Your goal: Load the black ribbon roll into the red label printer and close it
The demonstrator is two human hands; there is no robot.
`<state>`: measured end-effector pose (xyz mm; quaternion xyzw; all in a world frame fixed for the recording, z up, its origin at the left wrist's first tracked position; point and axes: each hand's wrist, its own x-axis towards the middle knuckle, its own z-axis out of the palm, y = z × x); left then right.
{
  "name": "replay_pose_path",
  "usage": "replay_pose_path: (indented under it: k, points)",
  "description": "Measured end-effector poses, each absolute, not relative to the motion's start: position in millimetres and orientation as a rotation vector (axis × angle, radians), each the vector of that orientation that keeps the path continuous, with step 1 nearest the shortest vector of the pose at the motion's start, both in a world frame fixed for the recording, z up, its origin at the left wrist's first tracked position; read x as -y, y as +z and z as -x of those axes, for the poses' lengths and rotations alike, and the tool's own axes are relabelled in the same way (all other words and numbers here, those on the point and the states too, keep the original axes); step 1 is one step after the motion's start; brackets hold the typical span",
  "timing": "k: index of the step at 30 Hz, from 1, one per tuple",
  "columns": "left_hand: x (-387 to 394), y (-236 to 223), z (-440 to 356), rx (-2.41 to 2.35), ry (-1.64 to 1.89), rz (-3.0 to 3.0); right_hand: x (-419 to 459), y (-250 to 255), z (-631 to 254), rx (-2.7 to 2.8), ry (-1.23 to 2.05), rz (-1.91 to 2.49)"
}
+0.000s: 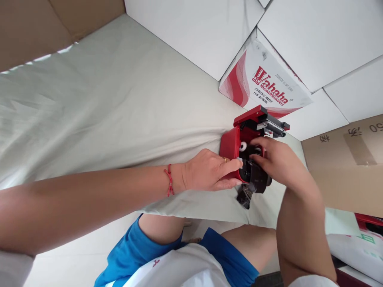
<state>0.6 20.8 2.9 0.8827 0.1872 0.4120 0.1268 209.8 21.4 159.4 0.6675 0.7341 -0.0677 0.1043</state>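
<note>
On the pale cloth (104, 99), near the water box (266, 85), sits the red box (229, 145) with its lid (249, 114) tipped up. Both hands are at work on it. The step in hand looks like fitting or freeing something inside, and I cannot tell which (the fingers hide a good part of it). At the near end is a dark piece (259, 177), and a shiny black strip (244, 197) hangs below it.

The left hand (209, 169) is partly closed. Its pointing finger lies by a small pale bit (240, 161) at the rim, and its thumb lies lower on the near side, with some red showing between them. I cannot tell if it grips or only presses.

The right hand (279, 159) reaches in from the other side. Its thumb and pointing finger are a little apart, tips in the opening near a white knob (243, 146). It is dark between the tips, so I cannot tell if they pinch anything.

The next move seems to call for a steady left hand on the red box and small, careful finger work by the right.
</note>
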Motion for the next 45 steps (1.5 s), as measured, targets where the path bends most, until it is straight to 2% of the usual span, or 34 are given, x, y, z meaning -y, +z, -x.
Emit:
replay_pose_path:
  k: [3,7,13,18,23,26,31,35,39,45]
  points:
    - [-21.5,2.0,-0.3,-0.522,1.223,-2.551,20.3,188.8,-236.7,-2.122,-0.290,-2.346]
    - [-21.1,1.4,-0.8,-0.528,1.245,-2.551,64.5,206.4,-302.4,-1.863,-0.453,-2.522]
    - [-20.4,4.5,0.6,-0.565,1.203,-2.591,74.4,153.1,-369.1,-1.714,-0.695,-2.379]
    - [-21.1,5.0,1.4,-0.582,1.186,-2.600,65.5,106.5,-345.5,-1.867,-0.562,-2.489]
    - [-21.3,4.7,1.1,-0.607,1.176,-2.638,49.9,77.9,-308.0,-2.087,-0.663,-2.363]
    - [-20.9,4.8,0.8,-0.610,1.241,-2.639,50.4,98.4,-302.9,-2.131,-0.713,-2.271]
    - [-18.0,7.4,-1.1,-0.659,1.304,-2.610,67.1,195.5,-311.0,-2.181,-1.042,-1.719]
    - [-16.0,11.7,-3.0,-0.745,1.216,-2.630,57.7,228.0,-291.7,-2.339,-0.985,-1.866]
    - [-16.7,13.9,-1.7,-0.720,1.204,-2.638,23.0,204.8,-248.1,-2.284,-0.737,-2.148]
    - [-15.3,13.5,0.9,-0.631,1.384,-2.672,-27.3,175.7,-209.8,-2.240,-0.386,-1.920]
